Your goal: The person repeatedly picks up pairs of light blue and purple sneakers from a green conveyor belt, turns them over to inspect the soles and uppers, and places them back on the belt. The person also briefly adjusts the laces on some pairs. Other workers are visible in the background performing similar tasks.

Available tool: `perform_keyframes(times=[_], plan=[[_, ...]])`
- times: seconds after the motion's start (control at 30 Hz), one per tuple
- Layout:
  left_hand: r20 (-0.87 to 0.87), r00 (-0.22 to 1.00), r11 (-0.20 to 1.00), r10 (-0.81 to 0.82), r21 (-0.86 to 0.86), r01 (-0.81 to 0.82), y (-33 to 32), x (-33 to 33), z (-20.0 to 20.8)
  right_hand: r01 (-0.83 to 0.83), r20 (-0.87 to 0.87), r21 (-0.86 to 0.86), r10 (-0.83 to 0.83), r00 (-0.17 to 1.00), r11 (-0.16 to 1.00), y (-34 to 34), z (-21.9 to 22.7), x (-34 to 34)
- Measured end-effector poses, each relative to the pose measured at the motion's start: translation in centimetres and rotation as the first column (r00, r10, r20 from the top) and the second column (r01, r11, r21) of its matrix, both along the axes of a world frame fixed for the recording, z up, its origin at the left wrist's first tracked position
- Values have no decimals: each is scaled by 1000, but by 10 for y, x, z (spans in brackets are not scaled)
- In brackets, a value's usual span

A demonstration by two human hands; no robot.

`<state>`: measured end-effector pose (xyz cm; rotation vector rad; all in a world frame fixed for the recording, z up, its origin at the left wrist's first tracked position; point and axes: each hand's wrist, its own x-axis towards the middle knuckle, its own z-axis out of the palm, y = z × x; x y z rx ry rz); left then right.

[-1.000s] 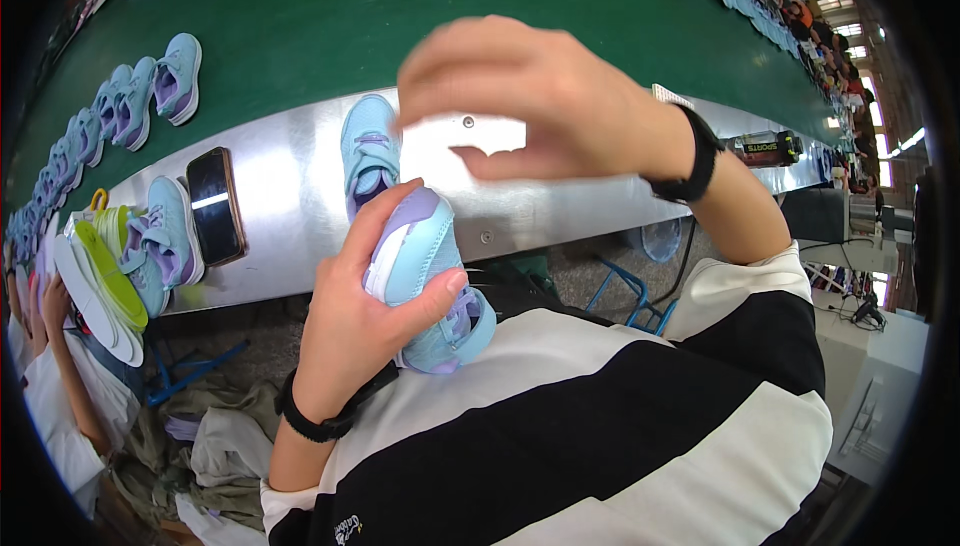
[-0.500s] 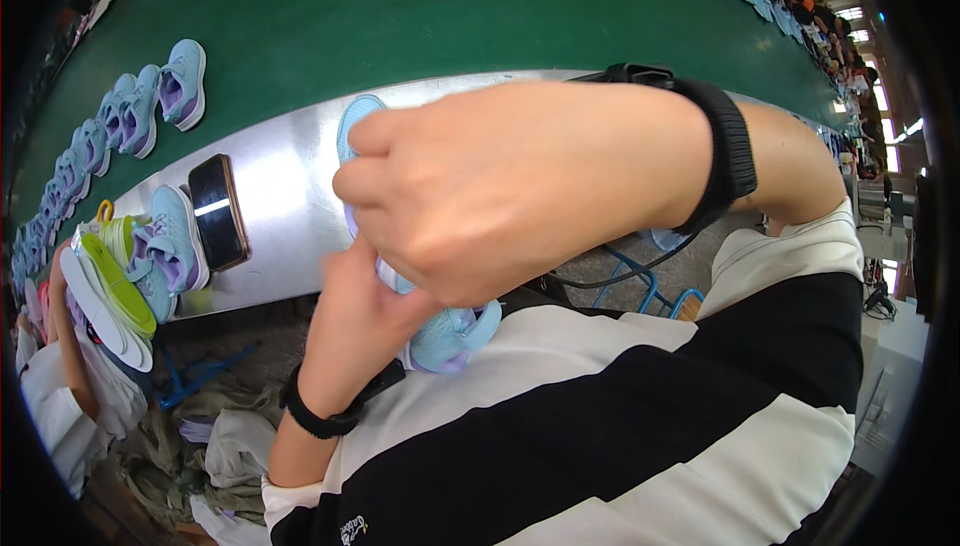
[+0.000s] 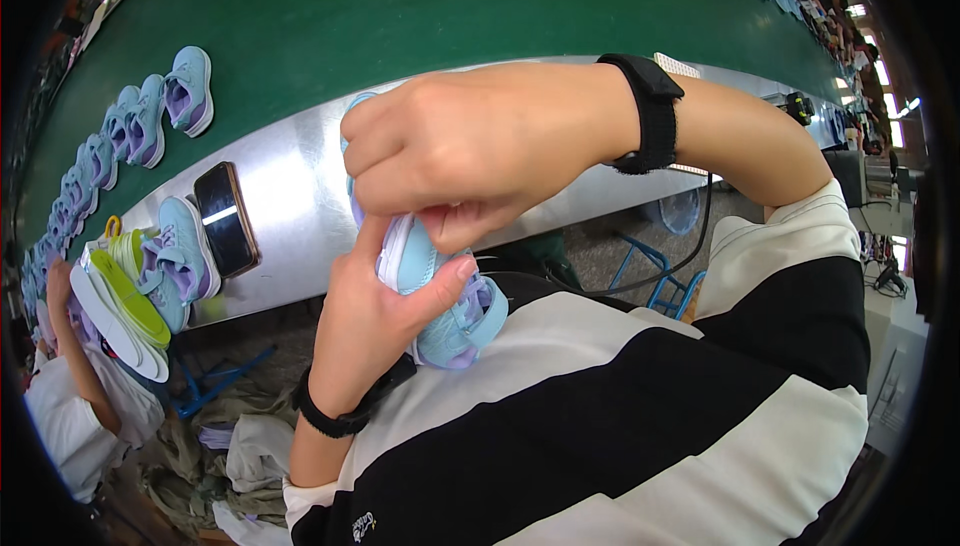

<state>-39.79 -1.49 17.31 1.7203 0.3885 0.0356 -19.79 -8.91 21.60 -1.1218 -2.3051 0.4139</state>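
A light blue sneaker [image 3: 455, 331] with a white sole and lilac lining is held against my front, its opening towards me. My left hand [image 3: 372, 296] grips it, the thumb lying over the upper. Just beyond the toe, my right hand [image 3: 450, 151] is closed with curled fingers. Its back hides most of what the fingers hold, if anything. Behind the right knuckles, part of another light blue piece [image 3: 360, 101] shows above the metal ledge; I cannot tell whether it is a second shoe.
On the metal ledge [image 3: 290, 156] lie a phone [image 3: 227, 221], light blue sneakers [image 3: 182, 251], lime and white insoles [image 3: 118, 321] and yellow-green laces [image 3: 123, 246]. More sneakers [image 3: 145, 121] line the green belt [image 3: 450, 6]. Another person's arm [image 3: 85, 366] is at left; a blue stool [image 3: 660, 281] stands right.
My right hand has shifted slightly away from the sneaker, uncovering its toe and my left thumb. The left hand keeps its grip. The whole view has shifted a little.
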Motion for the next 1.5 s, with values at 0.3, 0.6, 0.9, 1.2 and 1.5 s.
perform_keyframes(times=[0.3, 0.6, 0.9, 1.2, 1.5], plan=[[101, 994, 999, -46, -15, 48, 6, -11, -2, 453, -44, 29, -451, 891, 891, 3, 6, 27], [98, 995, 990, -8, -143, 22, 15, -13, -5, 697, -24, 191, -706, 708, 692, -19, 6, 39], [186, 982, 863, 32, -501, 67, 29, 23, -30, 586, -422, -282, -647, 636, 760, -61, -28, -38], [72, 922, 829, 381, 415, -375, 78, -3, -102, 845, -232, -357, -914, 332, 398, -66, -134, -37], [-15, 984, 984, 178, 25, -178, 60, -43, -144, 261, 475, 90, -272, 837, 961, -28, -110, -62]])
